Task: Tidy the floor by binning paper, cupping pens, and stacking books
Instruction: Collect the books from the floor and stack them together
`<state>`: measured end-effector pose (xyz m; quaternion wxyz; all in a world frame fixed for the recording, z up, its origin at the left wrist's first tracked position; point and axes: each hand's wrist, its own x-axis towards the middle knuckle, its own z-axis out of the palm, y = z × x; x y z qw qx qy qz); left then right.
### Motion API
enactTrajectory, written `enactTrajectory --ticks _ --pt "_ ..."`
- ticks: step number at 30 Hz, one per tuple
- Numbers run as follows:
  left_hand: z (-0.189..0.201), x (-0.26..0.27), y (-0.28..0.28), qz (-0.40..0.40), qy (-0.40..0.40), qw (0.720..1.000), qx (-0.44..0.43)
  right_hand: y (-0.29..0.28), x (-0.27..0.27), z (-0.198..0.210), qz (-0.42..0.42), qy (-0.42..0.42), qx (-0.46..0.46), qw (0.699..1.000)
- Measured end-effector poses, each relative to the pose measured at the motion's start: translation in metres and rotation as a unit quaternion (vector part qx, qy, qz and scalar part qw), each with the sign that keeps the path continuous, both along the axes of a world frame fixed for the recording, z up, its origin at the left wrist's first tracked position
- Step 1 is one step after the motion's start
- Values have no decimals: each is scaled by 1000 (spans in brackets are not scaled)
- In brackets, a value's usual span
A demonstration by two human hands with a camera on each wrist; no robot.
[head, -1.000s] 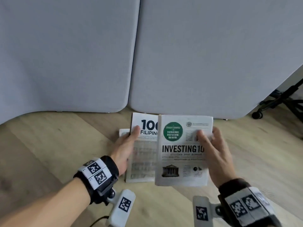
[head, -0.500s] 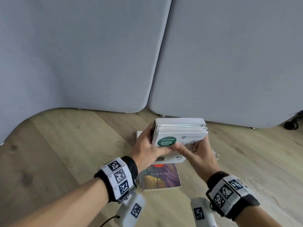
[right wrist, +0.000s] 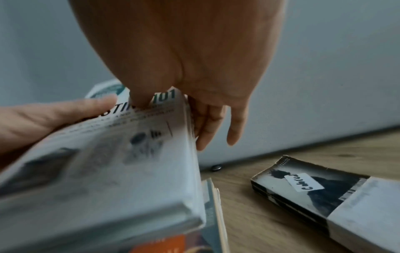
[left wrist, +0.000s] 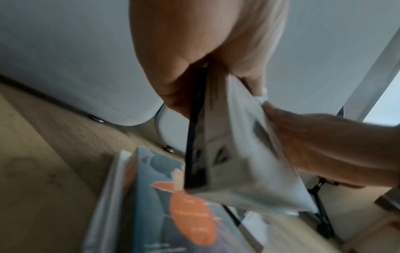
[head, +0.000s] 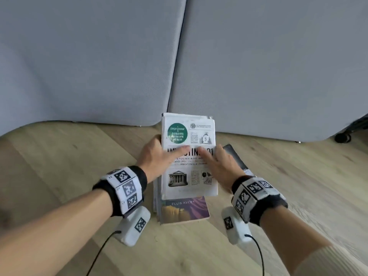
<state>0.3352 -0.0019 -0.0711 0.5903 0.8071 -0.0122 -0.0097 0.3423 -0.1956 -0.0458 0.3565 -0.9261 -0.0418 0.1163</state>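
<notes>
A white Investing 101 book (head: 189, 176) is held just above a stack on the wooden floor, its cover facing up. My left hand (head: 159, 154) grips its left spine edge, thumb on the cover. My right hand (head: 221, 166) grips the right edge, thumb on top and fingers (right wrist: 207, 130) under the pages. Beneath it lies a purple and blue Ellis Avery book (head: 185, 211), whose orange patch shows in the left wrist view (left wrist: 190, 217). More page edges show under the white book. A black paperback (head: 237, 158) lies on the floor to the right, apart from the stack (right wrist: 303, 191).
Grey partition panels (head: 79, 66) stand right behind the stack. The dark wheeled base of a stand (head: 342, 136) sits at the far right. Bare wooden floor (head: 59, 156) stretches left and right of the books.
The Investing book lay beside another white book, then both hands lifted them together. Now it is flat over the Ellis Avery book, thumbs on its cover.
</notes>
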Motion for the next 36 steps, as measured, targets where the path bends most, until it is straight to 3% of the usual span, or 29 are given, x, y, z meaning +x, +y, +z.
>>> enactTrajectory --ticks 3,5,7,11,14,19,23,26,28,31,33,36 --pt "-22 -2 -3 47 139 984 102 -12 10 -17 27 19 -181 983" --pt "-48 -4 -4 12 196 974 112 -39 22 -40 -9 36 -294 955" --pt "-67 -7 -4 -19 212 976 45 -72 35 -59 -87 48 -333 938" --pt "-86 -6 -6 -28 222 974 -43 -125 52 -84 -212 94 -329 915" --pt "-84 -9 -5 -13 228 970 -84 -137 55 -112 -236 154 -273 920" --pt "-75 -13 -4 4 206 975 -84 -147 63 -125 -228 135 -216 940" --pt "-72 -12 -3 26 223 970 -88 -138 59 -116 -269 212 -220 913" --pt "-68 -10 -3 29 235 968 -84 -131 55 -110 -293 223 -181 912" --pt "-67 -9 -3 25 241 967 -74 -125 53 -97 -294 203 -184 916" --pt "-62 -11 -6 27 244 967 -71 -117 47 -69 -290 76 -188 935" --pt "-60 -10 -6 48 249 965 -62 -110 40 -47 -302 -8 -96 948" --pt "-60 -12 -5 66 256 962 -61 -89 27 -5 -269 -70 170 945"
